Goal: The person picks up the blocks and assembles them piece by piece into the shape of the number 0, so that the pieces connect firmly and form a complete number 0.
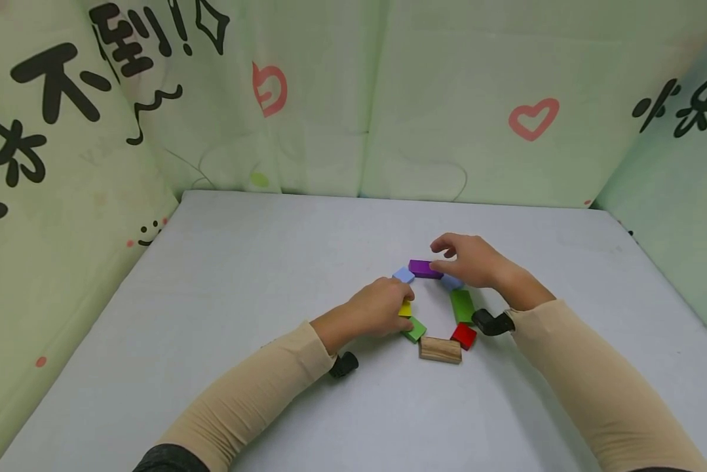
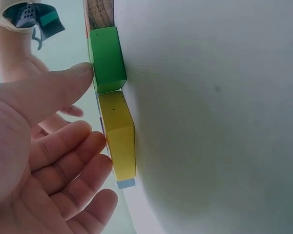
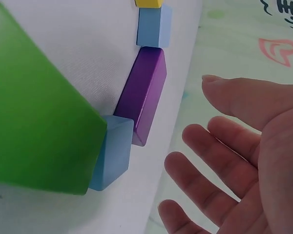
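Several coloured blocks form a closed ring on the table. On its left side my left hand (image 1: 377, 308) has its thumb at a small green block (image 2: 107, 61) and its fingertips against a yellow block (image 2: 119, 136), fingers loosely bent. Over the far right of the ring is my right hand (image 1: 477, 262), its thumb and fingers spread apart and holding nothing. It hovers close to the purple block (image 3: 141, 95) and a light blue block (image 3: 112, 153). Another light blue block (image 1: 403, 275) joins the purple one on the left.
A long green block (image 1: 462, 306), a red block (image 1: 464, 335) and a wood-grain block (image 1: 440, 350) make up the ring's right and near sides. The white table (image 1: 211, 295) is bordered by printed green curtains (image 1: 447, 98) at the back and sides.
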`<state>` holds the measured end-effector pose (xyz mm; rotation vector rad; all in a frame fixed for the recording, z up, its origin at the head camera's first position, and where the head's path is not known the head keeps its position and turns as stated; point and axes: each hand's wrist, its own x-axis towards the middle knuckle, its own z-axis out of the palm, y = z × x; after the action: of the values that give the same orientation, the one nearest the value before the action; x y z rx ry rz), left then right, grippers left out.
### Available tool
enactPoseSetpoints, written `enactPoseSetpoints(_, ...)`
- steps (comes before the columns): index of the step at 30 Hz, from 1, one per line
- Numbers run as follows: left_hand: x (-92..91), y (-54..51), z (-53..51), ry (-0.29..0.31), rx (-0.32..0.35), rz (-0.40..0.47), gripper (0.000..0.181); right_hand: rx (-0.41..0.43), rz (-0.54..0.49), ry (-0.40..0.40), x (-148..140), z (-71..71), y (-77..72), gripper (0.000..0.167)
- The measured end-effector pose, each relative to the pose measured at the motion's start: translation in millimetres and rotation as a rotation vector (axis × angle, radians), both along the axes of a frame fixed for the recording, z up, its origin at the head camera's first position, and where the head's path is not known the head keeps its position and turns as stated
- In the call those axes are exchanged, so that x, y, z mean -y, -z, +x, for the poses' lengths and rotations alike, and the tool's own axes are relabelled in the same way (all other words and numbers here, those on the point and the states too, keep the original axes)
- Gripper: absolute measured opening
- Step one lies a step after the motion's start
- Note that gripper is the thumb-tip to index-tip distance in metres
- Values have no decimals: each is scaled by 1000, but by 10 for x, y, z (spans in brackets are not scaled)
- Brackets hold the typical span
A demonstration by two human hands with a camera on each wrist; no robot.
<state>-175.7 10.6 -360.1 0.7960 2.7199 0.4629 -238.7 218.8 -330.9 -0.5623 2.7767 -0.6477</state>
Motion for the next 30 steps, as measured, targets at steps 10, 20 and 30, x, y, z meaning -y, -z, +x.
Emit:
enactPoseSetpoints(10,60,-1,-21,-10,35,36,52,-63,8,5,-107,184,8,51)
enactPoseSetpoints(20,189,-139,-39,-58,-84,15,65,-164,16,6,-240,446,33,51)
enactPoseSetpoints(30,235,-220,-21,-140,-168,-99,84,-225,26,33,-275,633,73,57)
